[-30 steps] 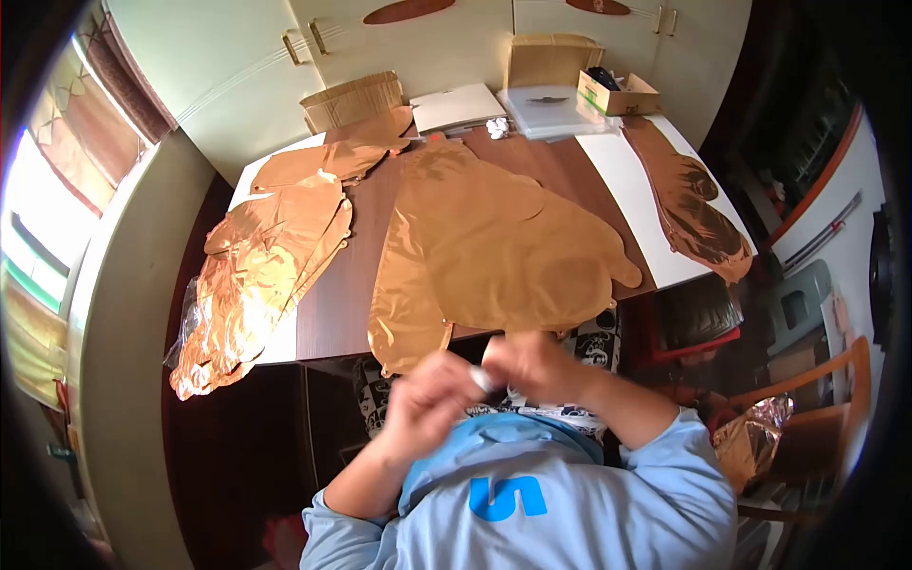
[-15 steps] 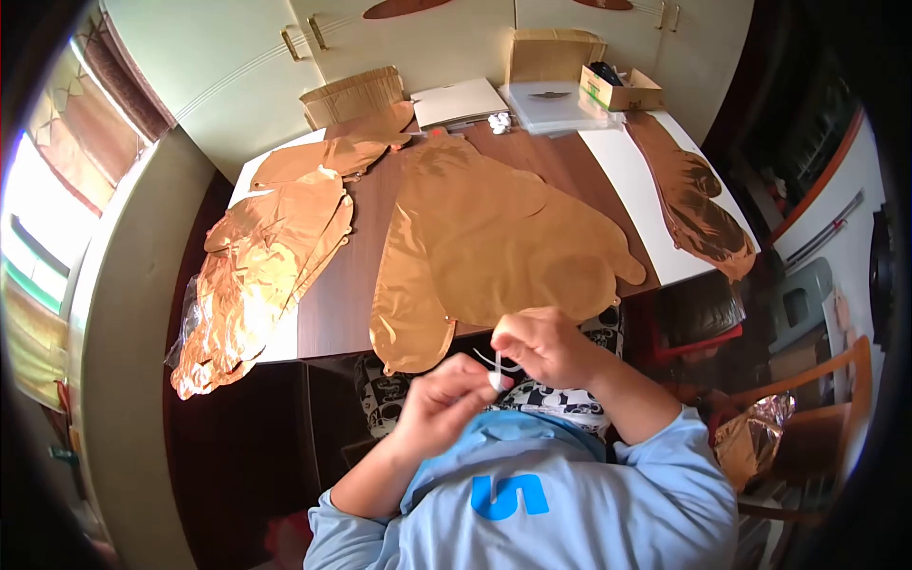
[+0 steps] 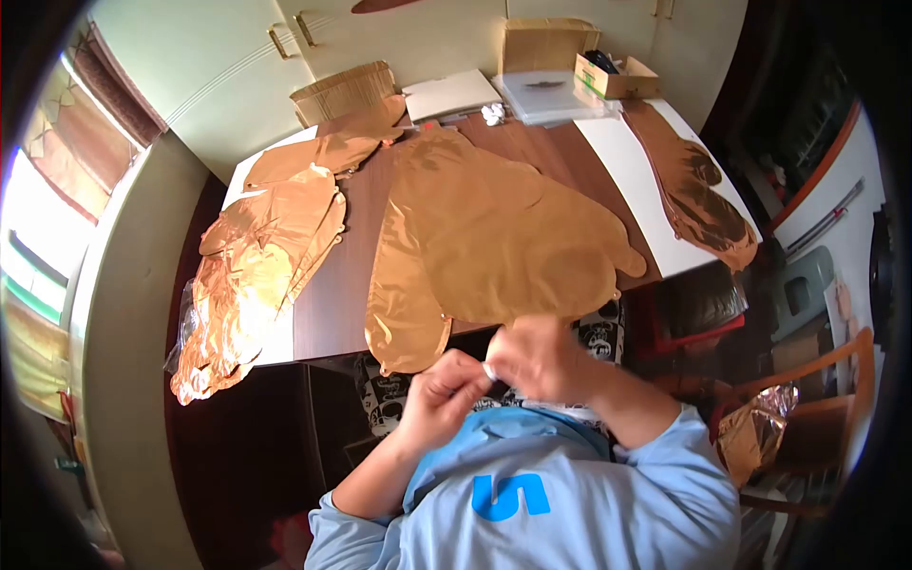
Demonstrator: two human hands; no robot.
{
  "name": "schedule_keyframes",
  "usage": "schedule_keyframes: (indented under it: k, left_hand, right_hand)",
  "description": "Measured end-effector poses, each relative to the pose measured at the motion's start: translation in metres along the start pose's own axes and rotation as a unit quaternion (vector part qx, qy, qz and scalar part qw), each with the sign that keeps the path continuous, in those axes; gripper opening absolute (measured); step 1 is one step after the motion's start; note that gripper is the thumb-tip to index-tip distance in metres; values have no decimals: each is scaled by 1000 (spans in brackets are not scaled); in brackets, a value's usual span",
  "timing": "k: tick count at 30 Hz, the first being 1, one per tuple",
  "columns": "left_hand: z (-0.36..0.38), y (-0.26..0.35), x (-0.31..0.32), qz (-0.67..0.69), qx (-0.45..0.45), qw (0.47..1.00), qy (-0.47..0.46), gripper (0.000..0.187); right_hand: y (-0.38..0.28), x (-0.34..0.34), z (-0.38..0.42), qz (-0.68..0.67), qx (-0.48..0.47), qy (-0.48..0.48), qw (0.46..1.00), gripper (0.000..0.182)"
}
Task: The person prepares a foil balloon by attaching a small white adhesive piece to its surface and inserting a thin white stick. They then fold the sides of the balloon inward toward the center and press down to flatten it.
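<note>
My left hand [image 3: 444, 391] is closed, with a small white bundle of string [image 3: 490, 371] pinched at its fingertips. Right up against the bundle, my right hand [image 3: 545, 359] has its fingers curled around the string; motion blurs them, and the strand itself is mostly hidden. Both hands are over my lap, just off the table's front edge. Beyond them lies a large flat copper-coloured foil balloon [image 3: 508, 237], its lower rim close to my right hand.
More flat foil balloons lie at the left [image 3: 271, 247] and right [image 3: 686, 180] of the brown table [image 3: 328, 294]. At the back are a small white bunch [image 3: 493, 114], clear plastic sheets [image 3: 551, 103] and an open carton [image 3: 617, 84]. A wooden chair [image 3: 860, 380] stands at right.
My right hand has moved slightly left and down, closer to my left fingertips. The loop of string that showed between the hands is now mostly out of sight. The view has shifted slightly.
</note>
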State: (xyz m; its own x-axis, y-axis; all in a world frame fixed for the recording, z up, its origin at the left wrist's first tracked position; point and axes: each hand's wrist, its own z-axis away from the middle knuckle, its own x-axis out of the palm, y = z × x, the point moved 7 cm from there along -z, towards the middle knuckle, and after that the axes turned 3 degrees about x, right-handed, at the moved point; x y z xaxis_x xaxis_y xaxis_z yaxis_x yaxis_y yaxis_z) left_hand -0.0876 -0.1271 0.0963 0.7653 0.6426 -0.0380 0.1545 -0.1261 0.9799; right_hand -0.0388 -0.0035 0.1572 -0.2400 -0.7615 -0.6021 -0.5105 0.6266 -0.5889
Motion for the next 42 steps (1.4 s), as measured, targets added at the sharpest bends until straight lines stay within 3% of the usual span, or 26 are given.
schedule_keyframes:
  k: [1,3,4,5,7,8,9,14,17,21,22,25,27,30,33,36,39,42]
  left_hand:
    - [2,7,7,18,-32,998,-41,15]
    - [1,10,-2,176,-25,984,9,17]
    - [-5,9,-10,193,-28,979,62,19]
    - [-5,-3,-18,164,-54,982,75,20]
    - [-6,-8,-9,79,-41,994,70,19]
    - [-4,-6,-8,7,61,995,80,19]
    - [-3,-2,-7,-24,69,993,90,21]
    - [-3,10,-2,-178,36,983,40,17]
    - [-2,7,2,-114,17,993,1,12]
    - [0,-16,-3,212,-53,975,41,11]
    - [1,-18,-3,206,-58,976,39,12]
    - [-1,-25,1,189,-73,979,26,15]
    - [-3,-10,3,38,-14,999,14,22]
    - [-9,11,9,-204,113,972,-11,29]
    - [-12,14,9,-295,134,946,-5,22]
    - [-9,-2,7,-204,64,977,-26,12]
    - [-7,-12,3,-69,-30,996,-39,8]
    - [-6,-19,-5,1,-69,997,-31,9]
  right_hand:
    - [19,-6,-3,-13,84,0,996,20]
    - [32,31,17,-99,114,-95,984,21]
    - [7,31,15,-141,22,-59,988,25]
    - [1,37,19,-106,40,-103,988,23]
    - [-1,22,10,-32,5,-32,999,22]
    - [6,21,8,-36,33,-29,998,23]
    - [12,20,7,-38,60,-25,997,23]
    - [6,13,9,52,79,32,995,24]
    - [25,11,11,33,133,23,990,23]
    - [49,45,39,-293,285,-89,908,23]
    - [44,54,48,-343,314,-102,879,23]
    - [25,40,43,-240,196,-20,951,21]
    - [19,23,36,-81,155,-19,984,21]
    - [6,9,28,108,93,4,990,25]
    - [6,4,21,156,84,-21,984,30]
    - [17,0,18,80,112,-24,990,33]
    - [34,-7,22,72,149,49,985,31]
    - [29,-29,21,133,168,88,973,17]
